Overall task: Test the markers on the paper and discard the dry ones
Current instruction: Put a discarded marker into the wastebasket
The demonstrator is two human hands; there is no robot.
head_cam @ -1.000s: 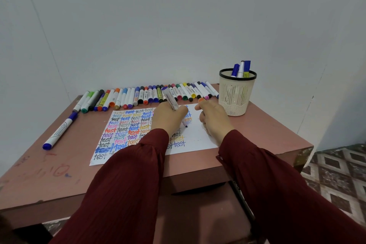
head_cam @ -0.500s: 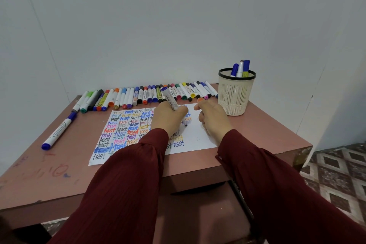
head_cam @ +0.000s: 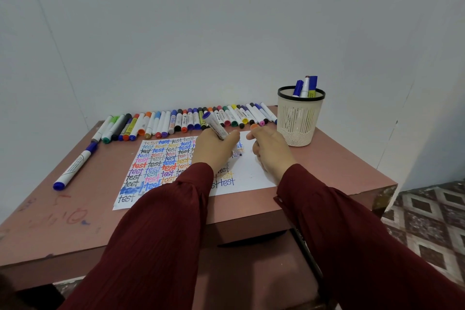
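Note:
My left hand (head_cam: 214,148) grips a white marker (head_cam: 217,125) with a purple end. Its dark tip touches the white paper (head_cam: 249,173) near the right end of the written rows. The paper is covered with "test" in many colours on its left and middle. My right hand (head_cam: 270,151) rests on the blank right part of the paper with its fingers curled. Whether it holds anything is hidden. A long row of capped markers (head_cam: 176,121) lies along the back of the table. A cream mesh cup (head_cam: 299,121) at the back right holds three markers (head_cam: 305,87).
One white marker with a blue cap (head_cam: 74,166) lies alone at the left of the brown table (head_cam: 75,221). The table's right edge drops to a patterned tile floor (head_cam: 427,221). A white wall stands close behind the marker row.
The marker tip in my left hand has shifted slightly on the paper as it writes. My right hand has stayed where it was.

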